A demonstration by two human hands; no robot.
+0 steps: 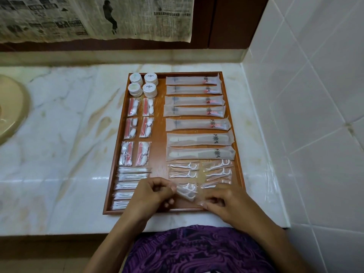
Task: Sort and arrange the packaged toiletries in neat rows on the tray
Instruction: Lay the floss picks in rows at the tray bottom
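Observation:
A brown wooden tray (160, 123) lies on the marble counter and holds rows of packaged toiletries. Round white tubs (143, 84) fill its far left corner, with red-and-white kits (137, 127) below them and cotton swab packs (130, 180) at the near left. Long toothbrush sleeves (194, 101) and comb sleeves (200, 145) fill the right column. Floss pick packets (201, 170) lie below those. My left hand (151, 194) and my right hand (226, 203) both pinch one clear floss pick packet (188, 191) at the tray's near edge.
The marble counter (63, 134) extends to the left, where a beige basin (9, 109) shows at the edge. A tiled wall (315, 95) rises close on the right. Newspaper (94, 16) hangs over the dark window frame behind the counter.

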